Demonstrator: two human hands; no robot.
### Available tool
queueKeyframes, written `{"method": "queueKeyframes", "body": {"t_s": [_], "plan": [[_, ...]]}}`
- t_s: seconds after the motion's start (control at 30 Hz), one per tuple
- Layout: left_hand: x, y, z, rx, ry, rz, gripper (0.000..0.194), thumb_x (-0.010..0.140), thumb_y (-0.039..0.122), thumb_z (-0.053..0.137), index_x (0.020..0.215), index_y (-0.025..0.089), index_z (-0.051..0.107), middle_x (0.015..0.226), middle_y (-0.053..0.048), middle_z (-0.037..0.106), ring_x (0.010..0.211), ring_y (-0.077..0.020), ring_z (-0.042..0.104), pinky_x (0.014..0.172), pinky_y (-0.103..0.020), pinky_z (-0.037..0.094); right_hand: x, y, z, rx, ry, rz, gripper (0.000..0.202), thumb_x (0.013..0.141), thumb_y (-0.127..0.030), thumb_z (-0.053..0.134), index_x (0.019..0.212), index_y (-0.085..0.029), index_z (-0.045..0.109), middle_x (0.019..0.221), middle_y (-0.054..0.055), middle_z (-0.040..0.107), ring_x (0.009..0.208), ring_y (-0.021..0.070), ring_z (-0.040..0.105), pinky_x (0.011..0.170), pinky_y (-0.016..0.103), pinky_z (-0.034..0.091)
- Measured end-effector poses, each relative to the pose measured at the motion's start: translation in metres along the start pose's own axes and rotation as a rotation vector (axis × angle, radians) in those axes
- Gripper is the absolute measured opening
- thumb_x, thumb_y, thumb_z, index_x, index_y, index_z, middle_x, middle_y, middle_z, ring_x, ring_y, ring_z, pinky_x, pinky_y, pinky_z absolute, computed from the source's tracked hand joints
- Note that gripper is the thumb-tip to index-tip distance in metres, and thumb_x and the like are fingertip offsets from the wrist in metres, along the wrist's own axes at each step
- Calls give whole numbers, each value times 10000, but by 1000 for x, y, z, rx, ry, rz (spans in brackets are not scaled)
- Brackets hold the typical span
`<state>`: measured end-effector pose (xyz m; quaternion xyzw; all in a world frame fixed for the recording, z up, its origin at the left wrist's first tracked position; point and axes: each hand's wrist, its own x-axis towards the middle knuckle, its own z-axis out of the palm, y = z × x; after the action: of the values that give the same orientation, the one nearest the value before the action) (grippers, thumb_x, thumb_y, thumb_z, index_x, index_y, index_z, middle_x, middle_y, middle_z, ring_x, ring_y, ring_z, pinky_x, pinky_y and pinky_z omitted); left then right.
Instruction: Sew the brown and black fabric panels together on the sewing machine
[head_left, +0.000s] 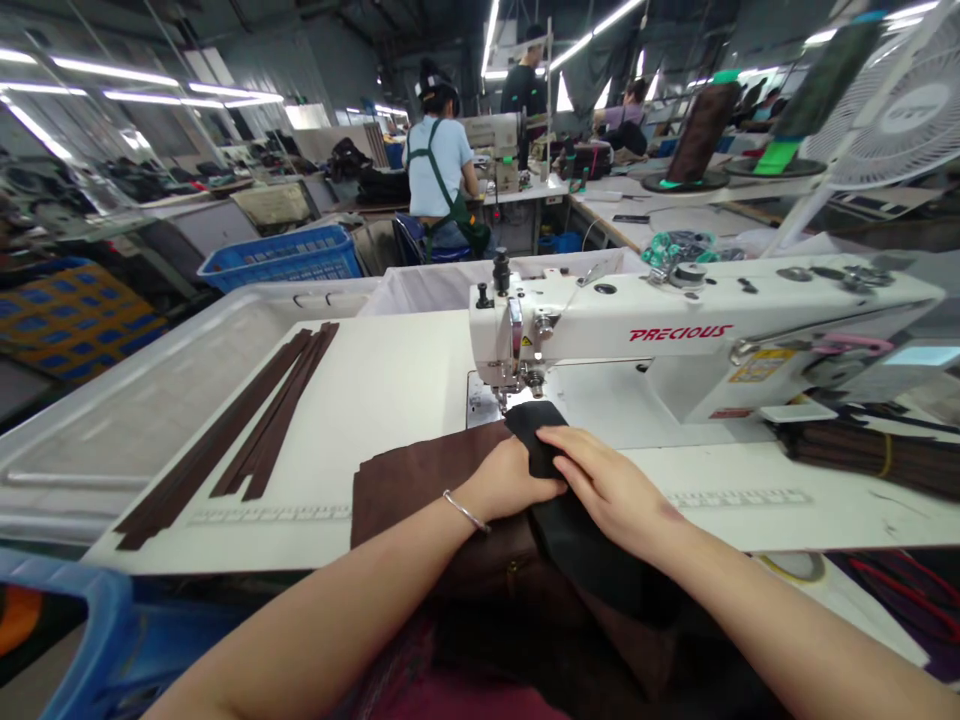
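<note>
A brown piece of material (427,470) lies at the table's front edge, with black material (600,560) hanging over it toward my lap. My left hand (517,478) is closed on the folded black material, its thumb pointing right. Against the right side of the same fold, my right hand (607,480) presses with its fingers together. Just beyond both hands is the needle area of the white sewing machine (600,340); the fold's far end reaches close to the presser foot (507,398).
Dark brown strips (247,430) lie on the white table (397,370) at left. A bundle of strips (862,455) sits at right. Blue baskets (285,258) stand at left, thread cones (701,135) behind the machine. A seated person (442,160) works farther back.
</note>
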<state>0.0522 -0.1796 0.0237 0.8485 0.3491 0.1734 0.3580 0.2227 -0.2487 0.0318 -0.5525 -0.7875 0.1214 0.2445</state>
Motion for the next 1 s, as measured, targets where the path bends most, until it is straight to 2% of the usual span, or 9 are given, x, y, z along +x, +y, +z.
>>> {"method": "queueKeyframes", "body": {"t_s": [0.07, 0.17, 0.23, 0.3, 0.43, 0.57, 0.7, 0.87, 1.0], "plan": [[-22, -2, -14, 85, 28, 3, 388, 777, 361, 674, 1107, 166, 615, 1187, -76, 635, 1110, -242, 582, 986, -367, 471, 15, 15, 18, -23, -13, -39, 468, 968, -318, 337, 1417, -201, 394, 1451, 84, 414, 1343, 222, 354, 1097, 446, 344], [-67, -12, -30, 418, 127, -69, 518, 870, 417, 571, 1326, 189, 477, 1445, -106, 418, 1363, -284, 341, 1136, -483, 282, 17, 21, 41, -64, -61, -79, 504, 942, -344, 412, 1428, -212, 388, 1499, 65, 336, 1401, 261, 221, 1134, 494, 265], [-92, -23, -34, 602, 94, -92, 590, 912, 451, 495, 1433, 226, 335, 1527, -100, 278, 1424, -297, 210, 1148, -542, 217, 15, 16, 49, -144, -71, -84, 508, 937, -331, 412, 1428, -202, 392, 1509, 66, 314, 1409, 277, 187, 1139, 504, 247], [-103, -34, -36, 682, 23, -63, 624, 933, 470, 443, 1477, 252, 227, 1561, -86, 181, 1445, -289, 133, 1153, -551, 194, 18, 7, 53, -233, -70, -78, 526, 933, -342, 409, 1424, -152, 395, 1511, 101, 300, 1406, 286, 196, 1143, 494, 240], [-88, -52, -42, 711, -15, -13, 611, 958, 459, 389, 1491, 262, 165, 1573, -75, 124, 1455, -261, 86, 1166, -532, 161, 37, -4, 61, -285, -86, -106, 608, 931, -422, 420, 1456, -131, 322, 1534, 120, 233, 1411, 287, 175, 1150, 487, 211], [-64, -61, -51, 699, -21, 37, 613, 938, 500, 426, 1466, 244, 250, 1560, -95, 182, 1443, -263, 160, 1168, -485, 193, 42, 14, 59, -337, -92, -69, 624, 947, -465, 373, 1482, -165, 259, 1549, 101, 192, 1417, 278, 147, 1148, 493, 204], [-53, -59, -47, 716, 56, -29, 615, 928, 504, 444, 1420, 148, 344, 1515, -159, 279, 1413, -293, 242, 1163, -447, 219, 21, 50, 45, -384, -57, -13, 642, 945, -506, 347, 1493, -193, 227, 1554, 85, 181, 1415, 280, 155, 1140, 506, 214], [-45, -49, -35, 660, -49, 84, 689, 930, 557, 395, 1469, 165, 224, 1560, -118, 173, 1449, -265, 125, 1180, -422, 172, -8, 86, 24, -432, -53, -16, 667, 945, -517, 319, 1509, -202, 152, 1564, 72, 141, 1418, 266, 156, 1139, 497, 220], [-33, -44, -26, 648, -55, 137, 696, 935, 577, 356, 1472, 159, 211, 1567, -109, 147, 1455, -247, 96, 1188, -404, 127, -21, 105, 14, -458, -47, -6, 670, 943, -509, 300, 1512, -200, 131, 1567, 67, 125, 1415, 269, 170, 1140, 506, 213]]}}
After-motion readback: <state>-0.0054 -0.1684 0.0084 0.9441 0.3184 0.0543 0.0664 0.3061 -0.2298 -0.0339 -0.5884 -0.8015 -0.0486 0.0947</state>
